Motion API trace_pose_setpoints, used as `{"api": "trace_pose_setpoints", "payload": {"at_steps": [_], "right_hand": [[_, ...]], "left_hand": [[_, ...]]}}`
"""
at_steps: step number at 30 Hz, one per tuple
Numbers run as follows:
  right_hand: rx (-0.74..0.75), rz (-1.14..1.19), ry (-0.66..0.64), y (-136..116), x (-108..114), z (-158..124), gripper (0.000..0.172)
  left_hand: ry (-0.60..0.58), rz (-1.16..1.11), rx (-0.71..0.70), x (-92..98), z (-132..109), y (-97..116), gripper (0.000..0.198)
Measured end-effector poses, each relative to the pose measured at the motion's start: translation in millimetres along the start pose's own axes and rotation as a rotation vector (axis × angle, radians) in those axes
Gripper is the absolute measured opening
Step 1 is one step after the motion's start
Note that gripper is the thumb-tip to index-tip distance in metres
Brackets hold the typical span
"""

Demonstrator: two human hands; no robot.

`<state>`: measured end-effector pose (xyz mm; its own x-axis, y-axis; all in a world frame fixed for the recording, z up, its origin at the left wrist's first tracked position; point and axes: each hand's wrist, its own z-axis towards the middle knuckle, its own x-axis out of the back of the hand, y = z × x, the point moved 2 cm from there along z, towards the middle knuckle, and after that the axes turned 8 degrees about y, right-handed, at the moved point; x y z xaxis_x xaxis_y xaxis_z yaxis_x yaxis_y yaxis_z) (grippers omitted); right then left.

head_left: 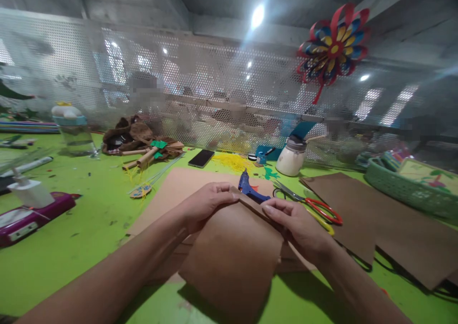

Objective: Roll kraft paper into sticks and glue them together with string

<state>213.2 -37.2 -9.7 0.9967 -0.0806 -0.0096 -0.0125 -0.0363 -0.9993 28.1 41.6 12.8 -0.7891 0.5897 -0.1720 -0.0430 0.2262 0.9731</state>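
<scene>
A sheet of brown paper (pixel 236 252) is held up at its far edge, where a narrow strip is folded over. My left hand (pixel 203 204) pinches the left end of that fold. The right end lies between the thumb and fingers of my right hand (pixel 296 224). Beneath the sheet, more light brown paper (pixel 161 204) lies flat on the table. Just beyond the fold is a blue glue gun (pixel 245 183), its nozzle pointing away from me. Scissors with red and yellow handles (pixel 322 209) rest to the right of my right hand.
Dark brown sheets (pixel 343 204) and a green basket (pixel 411 190) are at the right. Along the back stand a phone (pixel 201 158), yellow shreds (pixel 232 162), a white jar (pixel 291 158) and rolled brown paper pieces (pixel 146 158). A purple power strip (pixel 43 216) lies at the left.
</scene>
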Motion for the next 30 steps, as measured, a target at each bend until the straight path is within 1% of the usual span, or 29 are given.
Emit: {"api": "trace_pose_setpoints", "payload": {"at_steps": [4, 7, 10, 14, 16, 18, 21, 25, 30], "right_hand": [[0.025, -0.013, 0.007, -0.3, 5.9, 2.0, 0.028], [0.072, -0.113, 0.046, -3.4, 8.0, 2.0, 0.028], [0.099, -0.226, 0.051, -5.9, 7.2, 1.2, 0.031], [0.084, -0.325, 0.024, -6.3, 5.6, 0.3, 0.032], [0.092, -0.352, 0.000, -5.9, 4.6, 0.0, 0.030], [0.105, -0.356, -0.026, -4.9, 3.4, -0.3, 0.027], [0.104, -0.357, -0.062, -2.1, 2.0, -0.9, 0.024], [0.086, -0.383, -0.094, 2.4, 1.9, -0.9, 0.020], [0.104, -0.405, -0.096, 5.3, 3.0, 1.7, 0.017]], "left_hand": [[0.031, 0.008, -0.047, -2.0, 0.1, 0.5, 0.022], [0.021, 0.063, -0.078, -0.5, 0.7, 1.4, 0.019], [0.015, 0.187, -0.110, 3.7, 1.3, 3.1, 0.014], [-0.044, 0.322, -0.174, 7.9, 1.5, 5.1, 0.013], [-0.064, 0.358, -0.190, 8.0, 2.1, 5.0, 0.019], [-0.061, 0.386, -0.189, 7.4, 3.6, 4.1, 0.022], [-0.034, 0.442, -0.198, 6.2, 7.3, 2.0, 0.018], [-0.006, 0.559, -0.282, 6.8, 11.9, -1.6, 0.015], [-0.048, 0.572, -0.248, 11.0, 13.6, -6.4, 0.020]]}}
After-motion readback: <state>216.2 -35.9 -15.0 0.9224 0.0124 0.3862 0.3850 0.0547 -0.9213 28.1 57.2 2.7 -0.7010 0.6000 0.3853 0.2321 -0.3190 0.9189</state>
